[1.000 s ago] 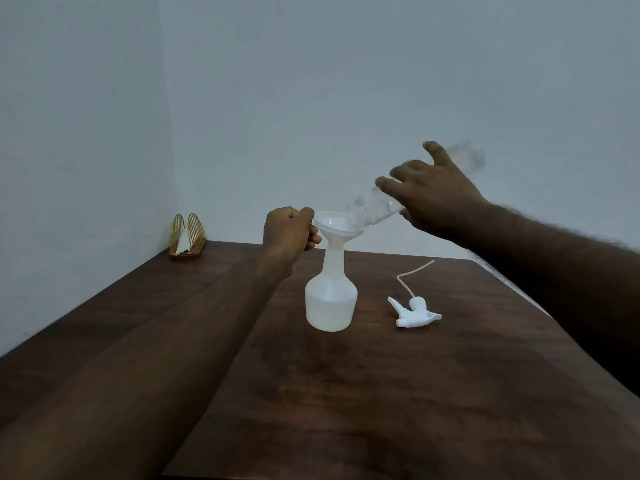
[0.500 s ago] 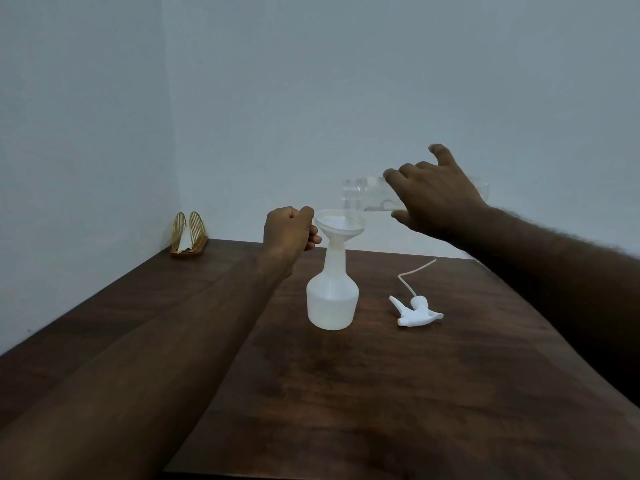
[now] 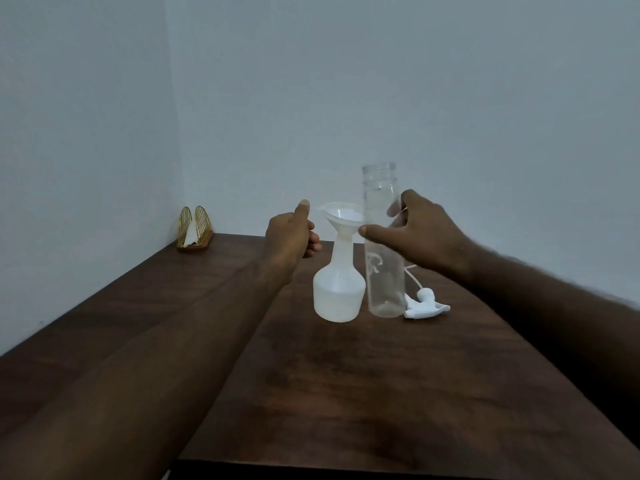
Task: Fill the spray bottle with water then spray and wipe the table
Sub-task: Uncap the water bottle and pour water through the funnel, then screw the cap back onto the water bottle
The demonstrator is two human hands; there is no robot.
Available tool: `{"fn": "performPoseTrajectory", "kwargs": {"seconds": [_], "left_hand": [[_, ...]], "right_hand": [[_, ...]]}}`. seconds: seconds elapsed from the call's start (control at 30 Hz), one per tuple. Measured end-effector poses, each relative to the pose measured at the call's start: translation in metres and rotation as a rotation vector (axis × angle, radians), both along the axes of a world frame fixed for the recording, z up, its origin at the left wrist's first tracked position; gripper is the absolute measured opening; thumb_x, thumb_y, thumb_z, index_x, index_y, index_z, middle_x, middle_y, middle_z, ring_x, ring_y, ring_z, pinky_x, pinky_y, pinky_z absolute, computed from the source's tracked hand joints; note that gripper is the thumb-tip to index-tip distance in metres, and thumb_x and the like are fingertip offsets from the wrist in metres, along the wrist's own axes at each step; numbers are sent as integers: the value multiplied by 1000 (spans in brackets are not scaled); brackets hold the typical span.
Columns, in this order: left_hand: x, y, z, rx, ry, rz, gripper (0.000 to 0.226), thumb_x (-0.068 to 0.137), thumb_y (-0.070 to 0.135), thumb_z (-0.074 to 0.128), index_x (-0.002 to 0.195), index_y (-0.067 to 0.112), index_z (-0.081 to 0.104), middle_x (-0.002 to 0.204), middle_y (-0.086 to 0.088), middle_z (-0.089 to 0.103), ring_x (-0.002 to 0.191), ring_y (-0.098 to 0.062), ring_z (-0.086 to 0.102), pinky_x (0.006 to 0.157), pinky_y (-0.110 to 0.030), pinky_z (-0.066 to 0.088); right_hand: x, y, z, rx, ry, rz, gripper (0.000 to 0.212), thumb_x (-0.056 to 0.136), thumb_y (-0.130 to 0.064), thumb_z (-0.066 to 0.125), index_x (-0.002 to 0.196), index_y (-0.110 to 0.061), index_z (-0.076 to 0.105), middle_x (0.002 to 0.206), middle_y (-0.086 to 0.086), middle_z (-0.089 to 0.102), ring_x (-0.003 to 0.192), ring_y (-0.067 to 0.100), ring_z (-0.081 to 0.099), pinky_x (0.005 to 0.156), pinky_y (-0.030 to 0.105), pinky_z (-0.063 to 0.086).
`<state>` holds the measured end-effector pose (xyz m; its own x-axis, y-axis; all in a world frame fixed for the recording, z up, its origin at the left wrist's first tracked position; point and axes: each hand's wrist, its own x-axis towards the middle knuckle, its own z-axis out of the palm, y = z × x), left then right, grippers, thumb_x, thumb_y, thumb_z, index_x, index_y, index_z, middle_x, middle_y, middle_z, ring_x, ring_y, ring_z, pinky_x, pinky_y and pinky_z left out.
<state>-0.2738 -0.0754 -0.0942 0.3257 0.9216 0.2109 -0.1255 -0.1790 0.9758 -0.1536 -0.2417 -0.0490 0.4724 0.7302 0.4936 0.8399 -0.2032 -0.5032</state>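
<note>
A white spray bottle (image 3: 339, 299) stands uncapped on the dark wooden table (image 3: 346, 393), with a white funnel (image 3: 343, 216) in its neck. My left hand (image 3: 291, 237) hovers just left of the funnel's tab, thumb raised and fingers loosely curled, holding nothing. Right of the spray bottle, my right hand (image 3: 429, 240) grips a clear plastic bottle (image 3: 384, 282) upright by its upper half. Its base is at the table surface, and it looks nearly empty. The white spray head (image 3: 427, 304) with its tube lies on the table behind the clear bottle.
A gold wire napkin holder (image 3: 194, 230) with a white napkin sits in the far left corner against the wall. Walls close off the table at the back and left. The table's right edge runs diagonally under my right forearm.
My right hand swung the clear bottle from tilted over the funnel to upright and lowered it beside the spray bottle. My left hand loosened its fist at the funnel's tab.
</note>
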Motion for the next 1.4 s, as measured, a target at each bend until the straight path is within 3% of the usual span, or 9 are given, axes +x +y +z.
{"fn": "performPoseTrajectory", "kwargs": {"seconds": [0.2, 0.37, 0.5, 0.63, 0.73, 0.87, 1.03, 1.17, 1.4], "left_hand": [[-17, -11, -29, 76, 20, 38, 48, 98, 47, 43, 69, 12, 58, 56, -3, 56, 45, -11, 48, 48, -25, 41], [-44, -6, -59, 266, 74, 97, 46, 98, 39, 45, 63, 12, 57, 59, -9, 57, 54, -14, 51, 55, -33, 44], [-86, 25, -78, 431, 264, 268, 33, 95, 33, 51, 72, 10, 56, 65, -6, 54, 61, -15, 50, 59, -36, 42], [-114, 45, -100, 532, 553, 258, 5, 89, 22, 60, 91, 20, 55, 88, 2, 58, 80, -13, 57, 67, -26, 48], [-112, 48, -105, 504, 588, 201, 29, 83, 22, 68, 108, 22, 53, 110, 2, 54, 98, -14, 55, 83, -33, 51], [-109, 46, -104, 435, 749, 74, 71, 78, 38, 74, 138, 26, 40, 135, 0, 48, 119, -18, 49, 100, -42, 46], [-106, 37, -99, 604, 1011, 51, 74, 86, 37, 66, 148, 20, 29, 141, -6, 48, 124, -21, 48, 101, -34, 39], [-108, 40, -101, 598, 925, 83, 65, 87, 40, 67, 142, 21, 37, 134, -6, 52, 115, -18, 52, 89, -27, 41], [-103, 38, -96, 410, 322, 287, 49, 90, 52, 56, 127, 22, 46, 115, 3, 53, 105, -14, 55, 78, -24, 49]], "right_hand": [[-45, 1, -43, 32, 125, 160, 55, 73, -52, 79, 112, -22, 56, 97, -10, 66, 86, 2, 62, 74, 25, 54], [-71, 12, -59, 67, 171, 270, 45, 75, -44, 81, 107, -26, 55, 90, -20, 62, 81, -8, 60, 63, 7, 44], [-87, 33, -68, 70, 161, 267, 49, 74, -49, 80, 107, -21, 57, 95, -11, 66, 85, 2, 63, 74, 28, 54], [-95, 56, -71, 97, 197, 260, 50, 75, -47, 80, 109, -19, 55, 94, -7, 67, 85, 4, 63, 66, 17, 48], [-99, 66, -74, 107, 209, 250, 45, 77, -46, 79, 106, -24, 51, 89, -11, 64, 80, -2, 60, 57, 4, 41], [-99, 71, -82, 129, 219, 246, 47, 78, -50, 76, 107, -26, 49, 94, -5, 66, 87, 7, 63, 73, 27, 55], [-101, 71, -89, 117, 217, 185, 48, 79, -59, 71, 101, -19, 55, 93, 3, 68, 86, 18, 66, 76, 40, 56], [-103, 67, -89, 105, 229, 190, 48, 78, -61, 70, 104, -24, 54, 95, -5, 68, 86, 11, 65, 78, 36, 56], [-100, 49, -89, 151, 220, 146, 75, 76, -67, 68, 132, -21, 50, 121, -7, 63, 107, 10, 61, 85, 23, 49]]}}
